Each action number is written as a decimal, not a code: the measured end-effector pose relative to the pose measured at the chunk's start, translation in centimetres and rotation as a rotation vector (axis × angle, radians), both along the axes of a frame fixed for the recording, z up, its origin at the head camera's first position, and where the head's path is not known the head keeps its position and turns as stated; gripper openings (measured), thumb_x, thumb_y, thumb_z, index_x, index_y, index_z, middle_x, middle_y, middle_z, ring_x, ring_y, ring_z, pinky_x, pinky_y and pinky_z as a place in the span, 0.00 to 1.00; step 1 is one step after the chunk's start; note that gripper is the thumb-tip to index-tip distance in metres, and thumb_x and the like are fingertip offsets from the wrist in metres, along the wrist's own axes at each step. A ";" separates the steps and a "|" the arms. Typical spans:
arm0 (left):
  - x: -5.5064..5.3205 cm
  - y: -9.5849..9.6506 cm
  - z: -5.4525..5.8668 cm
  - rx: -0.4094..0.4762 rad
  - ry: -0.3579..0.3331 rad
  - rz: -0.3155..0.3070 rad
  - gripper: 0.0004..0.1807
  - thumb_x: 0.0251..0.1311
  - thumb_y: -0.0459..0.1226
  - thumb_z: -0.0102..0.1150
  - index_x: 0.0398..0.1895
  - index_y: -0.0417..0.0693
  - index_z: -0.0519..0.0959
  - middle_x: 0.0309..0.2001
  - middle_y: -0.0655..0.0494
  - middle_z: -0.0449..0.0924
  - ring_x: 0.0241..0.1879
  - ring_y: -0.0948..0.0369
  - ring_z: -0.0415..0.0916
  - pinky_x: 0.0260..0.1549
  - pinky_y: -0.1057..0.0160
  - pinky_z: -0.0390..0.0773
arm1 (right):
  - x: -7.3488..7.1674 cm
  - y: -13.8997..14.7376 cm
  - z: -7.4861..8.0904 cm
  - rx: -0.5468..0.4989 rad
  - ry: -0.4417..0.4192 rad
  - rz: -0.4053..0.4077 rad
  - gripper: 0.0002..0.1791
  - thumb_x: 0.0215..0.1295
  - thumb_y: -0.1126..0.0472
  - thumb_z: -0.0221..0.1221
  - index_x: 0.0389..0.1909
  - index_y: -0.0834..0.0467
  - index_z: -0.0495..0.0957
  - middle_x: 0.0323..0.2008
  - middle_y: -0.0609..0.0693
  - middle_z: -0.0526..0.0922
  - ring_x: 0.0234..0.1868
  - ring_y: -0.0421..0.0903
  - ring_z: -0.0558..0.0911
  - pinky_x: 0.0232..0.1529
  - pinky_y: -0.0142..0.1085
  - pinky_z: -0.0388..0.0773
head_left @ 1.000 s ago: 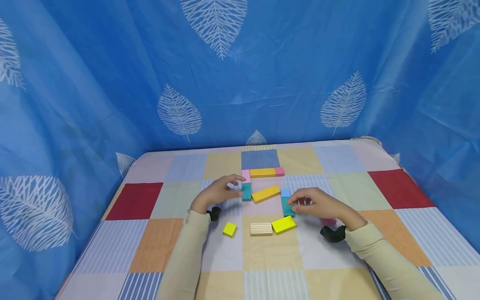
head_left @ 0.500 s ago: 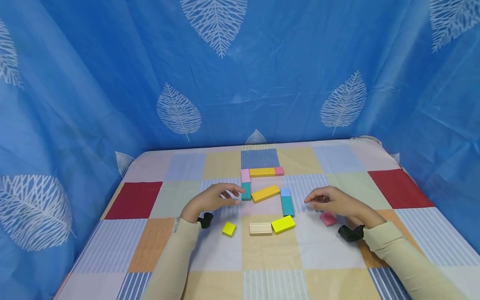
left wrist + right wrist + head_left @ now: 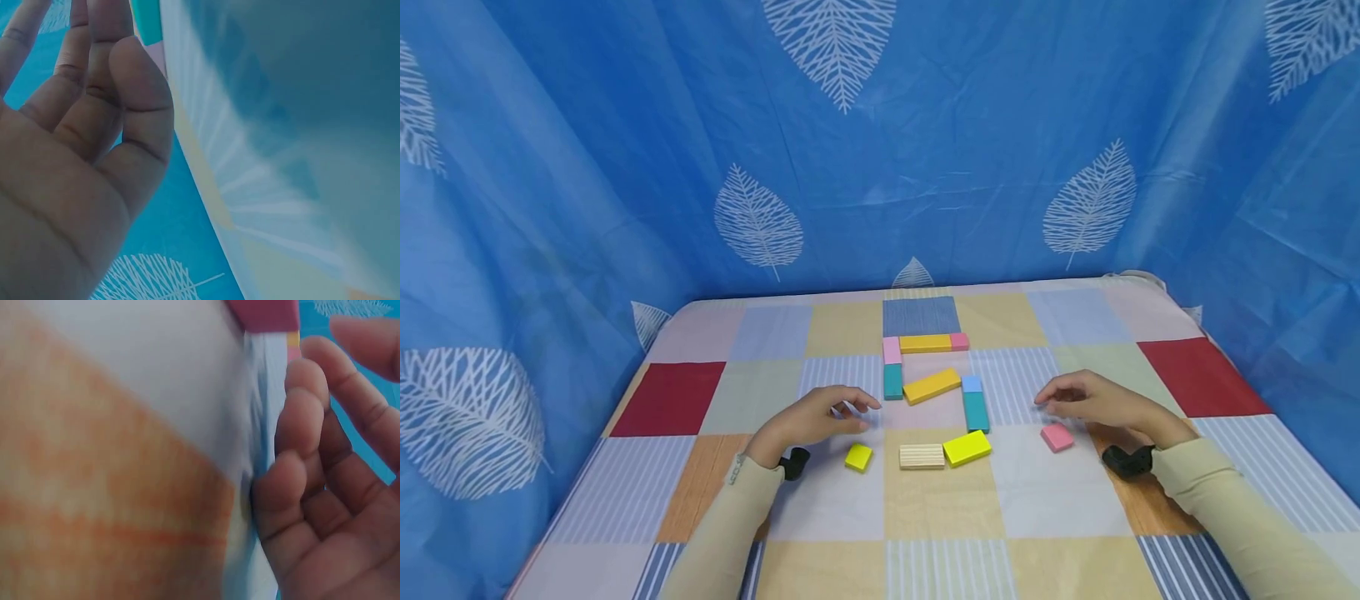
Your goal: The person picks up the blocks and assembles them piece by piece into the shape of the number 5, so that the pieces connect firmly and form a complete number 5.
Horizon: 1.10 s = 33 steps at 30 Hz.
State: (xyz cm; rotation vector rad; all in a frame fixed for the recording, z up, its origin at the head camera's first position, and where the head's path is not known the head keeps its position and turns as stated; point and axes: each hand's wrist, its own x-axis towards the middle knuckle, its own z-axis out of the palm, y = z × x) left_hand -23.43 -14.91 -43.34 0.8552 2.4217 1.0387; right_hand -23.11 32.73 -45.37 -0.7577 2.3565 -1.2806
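My left hand (image 3: 816, 417) hovers over the cloth with loosely bent fingers and holds nothing. Just in front of it lies a small yellow block (image 3: 859, 457). On the other side, my right hand (image 3: 1097, 400) is likewise loose, nearest to a pink block (image 3: 1057, 437). Between the hands, a teal block (image 3: 892, 383) touches a light pink block (image 3: 891, 350). An orange-yellow block (image 3: 925, 343) and a small pink-red block (image 3: 959, 342) continue that line at the back. Another orange-yellow block (image 3: 932, 387) lies slanted. A light blue block (image 3: 972, 383) adjoins a second teal block (image 3: 976, 413).
Nearer the front lie a ridged wood-coloured block (image 3: 922, 457) and a bright yellow block (image 3: 967, 448), close together. A patchwork cloth (image 3: 940, 517) covers the table. Blue leaf-patterned curtains (image 3: 917, 200) hang behind and at both sides.
My right hand has left the teal block and drawn back to the right, uncovering the pink block. My left hand has moved back, left and nearer, away from the other teal block.
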 end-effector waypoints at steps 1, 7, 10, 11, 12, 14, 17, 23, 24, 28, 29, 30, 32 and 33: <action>0.1 -0.1 -0.1 -0.001 -0.006 0.010 0.17 0.73 0.33 0.68 0.62 0.44 0.85 0.53 0.50 0.85 0.50 0.56 0.78 0.53 0.61 0.82 | 0.0 0.2 0.0 -0.003 -0.017 0.009 0.11 0.78 0.69 0.60 0.54 0.69 0.84 0.47 0.55 0.86 0.42 0.41 0.79 0.45 0.31 0.80; 0.5 -1.2 -0.7 -0.002 -0.037 0.057 0.17 0.73 0.34 0.69 0.63 0.46 0.85 0.53 0.52 0.84 0.50 0.56 0.78 0.54 0.58 0.81 | -0.3 1.0 -0.2 -0.049 -0.161 0.067 0.11 0.77 0.67 0.62 0.54 0.68 0.84 0.41 0.54 0.83 0.42 0.45 0.80 0.46 0.32 0.79; 0.5 -1.7 -0.9 0.002 -0.052 0.067 0.18 0.73 0.35 0.68 0.64 0.46 0.84 0.53 0.52 0.83 0.49 0.55 0.77 0.53 0.57 0.81 | -0.5 1.4 -0.3 -0.070 -0.168 0.115 0.11 0.74 0.69 0.63 0.53 0.68 0.84 0.39 0.56 0.82 0.41 0.47 0.80 0.45 0.32 0.78; 0.5 -1.8 -1.0 0.001 -0.056 0.069 0.19 0.73 0.35 0.68 0.64 0.46 0.84 0.53 0.52 0.83 0.49 0.56 0.77 0.53 0.57 0.81 | -0.6 1.6 -0.4 -0.074 -0.170 0.126 0.11 0.73 0.69 0.64 0.52 0.68 0.84 0.39 0.56 0.82 0.41 0.47 0.79 0.45 0.32 0.78; 0.4 -1.9 -1.0 -0.001 -0.059 0.067 0.19 0.73 0.35 0.68 0.65 0.46 0.84 0.53 0.52 0.83 0.49 0.55 0.77 0.53 0.57 0.81 | -0.6 1.7 -0.4 -0.076 -0.174 0.133 0.11 0.72 0.69 0.65 0.52 0.67 0.84 0.40 0.55 0.82 0.41 0.47 0.79 0.44 0.32 0.78; 0.4 -2.1 -0.9 -0.003 -0.067 0.062 0.18 0.73 0.35 0.68 0.64 0.46 0.84 0.52 0.52 0.83 0.49 0.56 0.77 0.53 0.56 0.81 | -0.7 1.9 -0.5 -0.077 -0.179 0.141 0.12 0.70 0.69 0.66 0.52 0.67 0.84 0.40 0.55 0.82 0.42 0.47 0.79 0.44 0.32 0.78; 0.4 -2.3 -1.0 -0.004 -0.072 0.051 0.18 0.73 0.36 0.68 0.64 0.46 0.84 0.51 0.53 0.83 0.49 0.56 0.76 0.54 0.56 0.80 | -0.8 2.2 -0.7 -0.078 -0.188 0.143 0.14 0.67 0.68 0.69 0.52 0.66 0.84 0.42 0.53 0.84 0.42 0.48 0.79 0.45 0.32 0.79; 0.4 -2.4 -0.9 -0.012 -0.113 0.042 0.17 0.70 0.35 0.71 0.61 0.45 0.86 0.49 0.55 0.82 0.45 0.57 0.74 0.47 0.61 0.78 | -0.7 2.4 -0.9 -0.089 -0.151 0.153 0.15 0.64 0.67 0.72 0.50 0.64 0.85 0.46 0.55 0.84 0.45 0.50 0.79 0.49 0.33 0.79; 0.4 -2.4 -0.9 -0.008 -0.121 0.031 0.18 0.69 0.34 0.71 0.60 0.44 0.86 0.48 0.54 0.82 0.45 0.57 0.74 0.46 0.61 0.78 | -0.6 2.4 -1.0 -0.090 -0.147 0.151 0.15 0.63 0.66 0.73 0.50 0.64 0.85 0.46 0.55 0.84 0.46 0.50 0.78 0.49 0.34 0.78; 0.3 -2.5 -0.8 -0.009 -0.157 0.005 0.19 0.67 0.32 0.73 0.60 0.42 0.86 0.47 0.54 0.82 0.44 0.59 0.74 0.45 0.64 0.77 | -0.5 2.3 -1.1 -0.086 -0.123 0.144 0.15 0.61 0.65 0.74 0.48 0.61 0.86 0.47 0.54 0.84 0.47 0.49 0.77 0.49 0.34 0.78; 0.3 -2.6 -0.9 -0.008 -0.165 0.000 0.19 0.67 0.32 0.72 0.60 0.41 0.86 0.47 0.54 0.81 0.43 0.59 0.74 0.45 0.64 0.77 | -0.4 2.3 -1.1 -0.085 -0.116 0.142 0.15 0.61 0.64 0.75 0.48 0.61 0.86 0.47 0.54 0.84 0.47 0.49 0.77 0.49 0.35 0.77; 0.2 -2.6 -0.9 -0.009 -0.168 -0.008 0.19 0.67 0.32 0.72 0.60 0.41 0.85 0.47 0.53 0.81 0.42 0.59 0.74 0.44 0.64 0.77 | -0.4 2.2 -1.1 -0.085 -0.105 0.146 0.15 0.60 0.64 0.75 0.48 0.61 0.86 0.47 0.54 0.84 0.47 0.49 0.77 0.49 0.35 0.77; 0.2 -2.7 -0.9 -0.017 -0.175 -0.009 0.19 0.67 0.32 0.72 0.60 0.41 0.85 0.47 0.54 0.81 0.42 0.59 0.74 0.44 0.65 0.77 | -0.3 2.2 -1.1 -0.085 -0.080 0.153 0.15 0.60 0.64 0.75 0.47 0.60 0.86 0.46 0.54 0.83 0.47 0.49 0.77 0.48 0.35 0.77; 0.1 -2.7 -1.0 -0.017 -0.175 -0.013 0.19 0.67 0.32 0.72 0.60 0.40 0.85 0.47 0.53 0.81 0.42 0.59 0.74 0.44 0.64 0.77 | -0.3 2.2 -1.1 -0.085 -0.072 0.154 0.14 0.60 0.64 0.75 0.46 0.60 0.86 0.46 0.54 0.83 0.47 0.48 0.77 0.47 0.35 0.76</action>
